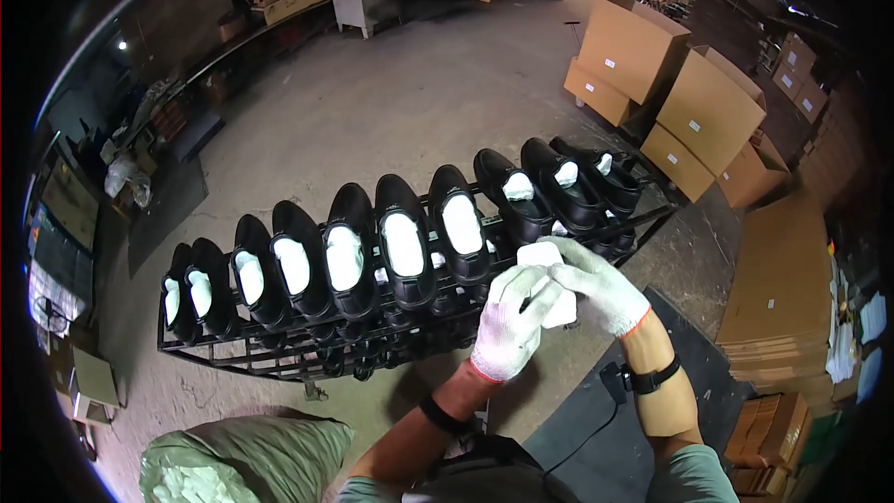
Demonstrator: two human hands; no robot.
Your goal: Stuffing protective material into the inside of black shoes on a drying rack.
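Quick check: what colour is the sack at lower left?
The sack is dull green, clearest in the head view.

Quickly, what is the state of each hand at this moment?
Left hand: closed, holding white shoe stuffing.
Right hand: closed, also holding white shoe stuffing.

From my remote seat I am seeing ten shoes (pixel 406 293) standing in a row along the top of the rack (pixel 647 218), running from its left end to its right. Stuffing (pixel 403 244) is sitting inside each, and other shoes are resting on a tier below. Over the near edge, right of the middle, the left hand (pixel 507 326) and right hand (pixel 601 287) are holding a wad (pixel 561 310) between them. A sack (pixel 270 452) is resting before the near left corner; a mat (pixel 596 410) is lying on the floor (pixel 391 84) before the right half. Cartons (pixel 712 112) are standing beyond the right end, with flat cardboard (pixel 773 289) lying nearer, farther right.
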